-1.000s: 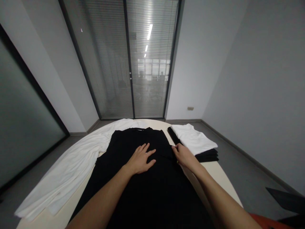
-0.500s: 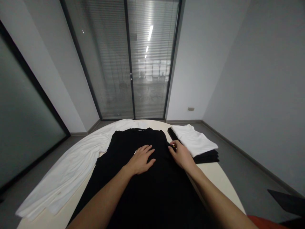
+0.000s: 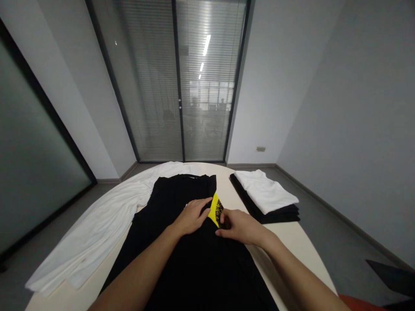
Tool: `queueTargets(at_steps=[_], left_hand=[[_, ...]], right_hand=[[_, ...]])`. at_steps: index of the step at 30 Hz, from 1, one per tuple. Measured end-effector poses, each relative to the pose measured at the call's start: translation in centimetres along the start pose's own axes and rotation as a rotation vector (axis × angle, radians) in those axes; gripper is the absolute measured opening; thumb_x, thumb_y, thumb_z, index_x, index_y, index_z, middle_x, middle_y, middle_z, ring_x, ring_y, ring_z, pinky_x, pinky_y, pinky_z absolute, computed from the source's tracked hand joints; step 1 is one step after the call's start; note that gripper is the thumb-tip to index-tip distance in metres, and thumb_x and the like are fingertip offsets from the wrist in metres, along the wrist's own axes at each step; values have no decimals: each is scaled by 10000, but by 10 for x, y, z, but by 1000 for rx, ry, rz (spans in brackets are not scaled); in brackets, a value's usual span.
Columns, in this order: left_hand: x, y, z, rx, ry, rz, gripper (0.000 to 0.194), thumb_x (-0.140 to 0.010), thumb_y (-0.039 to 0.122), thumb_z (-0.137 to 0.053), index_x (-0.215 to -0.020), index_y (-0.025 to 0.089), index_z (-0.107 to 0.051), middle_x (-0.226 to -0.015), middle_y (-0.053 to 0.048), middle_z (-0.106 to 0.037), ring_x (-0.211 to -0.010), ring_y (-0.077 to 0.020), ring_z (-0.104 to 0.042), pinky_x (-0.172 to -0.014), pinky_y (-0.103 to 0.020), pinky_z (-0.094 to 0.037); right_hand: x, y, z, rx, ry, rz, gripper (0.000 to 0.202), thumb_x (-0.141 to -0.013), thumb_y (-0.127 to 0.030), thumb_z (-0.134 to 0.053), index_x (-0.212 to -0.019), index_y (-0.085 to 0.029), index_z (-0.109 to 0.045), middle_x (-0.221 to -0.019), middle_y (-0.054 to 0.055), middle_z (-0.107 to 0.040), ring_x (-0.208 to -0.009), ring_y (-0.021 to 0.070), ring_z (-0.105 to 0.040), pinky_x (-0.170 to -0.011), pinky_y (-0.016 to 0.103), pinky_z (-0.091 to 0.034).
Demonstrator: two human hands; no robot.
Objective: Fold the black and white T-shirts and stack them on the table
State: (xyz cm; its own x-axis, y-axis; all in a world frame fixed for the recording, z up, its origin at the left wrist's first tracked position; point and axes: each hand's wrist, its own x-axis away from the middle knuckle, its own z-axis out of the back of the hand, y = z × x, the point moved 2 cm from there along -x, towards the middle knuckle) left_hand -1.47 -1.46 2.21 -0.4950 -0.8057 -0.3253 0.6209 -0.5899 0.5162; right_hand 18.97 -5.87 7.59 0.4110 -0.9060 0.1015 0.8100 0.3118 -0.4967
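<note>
A black shirt (image 3: 181,259) lies spread on the table, its collar toward the far edge and its right side folded inward. A yellow and black patterned patch (image 3: 215,211) shows at that fold. My left hand (image 3: 192,216) rests on the shirt's chest, fingers stretched out, their tips by the yellow part. Just right of the patch is my right hand (image 3: 240,226), its fingers curled on the shirt's folded side. The undersides of those fingers are partly hidden.
A white garment (image 3: 87,229) with long folds lies along the table's left side. On the right, a folded white garment (image 3: 266,190) tops a stack of black folded clothes (image 3: 282,215). The round pale table (image 3: 301,246) has a curved edge. Glass doors (image 3: 181,86) stand beyond.
My right hand has brought the shirt's right side inward and toward me, and the yellow patterned patch now shows. My left hand has stayed nearly in place.
</note>
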Motion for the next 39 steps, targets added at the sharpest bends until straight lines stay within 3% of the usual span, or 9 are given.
queueTargets(at_steps=[3,6,12,14,18,22,29,35,39], left_hand=[[1,4,-1,-57,-19,-65,401,-1027,371,-437,-1372,250,-602,-1365,-68,-650,-1309,-248,-558,-1146,-442,-392],[1,6,-2,-74,-9,-65,374,-998,396,-496,-1285,233,-670,-1324,-79,-672,-1299,-266,-565,-1139,-452,-402],[-4,0,0,138,44,24,364,-978,387,-517,-1249,210,-683,-1297,-85,-683,-1209,-246,-621,-1095,-408,-456],[-6,-5,1,259,64,64,348,-985,359,-496,-1226,202,-692,-1278,-85,-689,-1180,-232,-636,-1069,-383,-478],[-8,-12,1,319,117,123,339,-934,324,-582,-1218,173,-687,-1231,-102,-698,-1148,-243,-649,-1063,-397,-484],[-8,-14,-2,301,115,98,374,-882,234,-627,-1248,168,-666,-1255,-109,-679,-1180,-251,-631,-1089,-410,-463],[-7,-20,-7,284,110,75,381,-887,181,-609,-1266,175,-645,-1282,-107,-655,-1206,-244,-615,-1115,-418,-446],[-8,-22,-8,260,100,81,404,-873,137,-605,-1274,172,-642,-1297,-110,-649,-1217,-247,-609,-1122,-415,-438],[-9,-24,-10,244,98,86,413,-868,123,-606,-1277,169,-643,-1303,-112,-650,-1224,-248,-606,-1121,-414,-435]], right_hand=[[9,-4,3,161,-146,-19,247,-739,-434,-776,-804,-212,-689,-797,41,-726,-726,208,-661,-603,267,-383],[11,-7,2,192,-154,8,160,-780,-350,-716,-745,-198,-680,-769,57,-732,-708,205,-671,-585,262,-380],[2,-11,-10,-482,-314,15,327,-934,-519,-553,-894,-195,-552,-679,-9,-680,-490,105,-592,-489,197,-413],[2,-13,-10,-555,-328,22,408,-912,-601,-568,-915,-194,-540,-675,-12,-679,-489,103,-592,-491,195,-424],[15,-19,-6,-324,-544,-56,479,-785,-651,-702,-787,-180,-617,-620,-20,-654,-485,100,-581,-521,205,-438],[26,-28,0,-101,-633,-57,468,-689,-645,-772,-688,-188,-668,-568,-33,-622,-486,106,-561,-527,218,-419],[42,-48,-1,-21,-766,-109,394,-623,-453,-856,-834,-225,-614,-526,-84,-620,-521,148,-635,-571,227,-459],[51,-49,-17,-1,-811,13,352,-671,-168,-750,-942,-255,-542,-489,-128,-573,-541,154,-666,-580,206,-463],[45,-52,-26,-338,-987,67,334,-723,-202,-724,-976,-238,-508,-624,-100,-630,-525,118,-633,-560,198,-483]])
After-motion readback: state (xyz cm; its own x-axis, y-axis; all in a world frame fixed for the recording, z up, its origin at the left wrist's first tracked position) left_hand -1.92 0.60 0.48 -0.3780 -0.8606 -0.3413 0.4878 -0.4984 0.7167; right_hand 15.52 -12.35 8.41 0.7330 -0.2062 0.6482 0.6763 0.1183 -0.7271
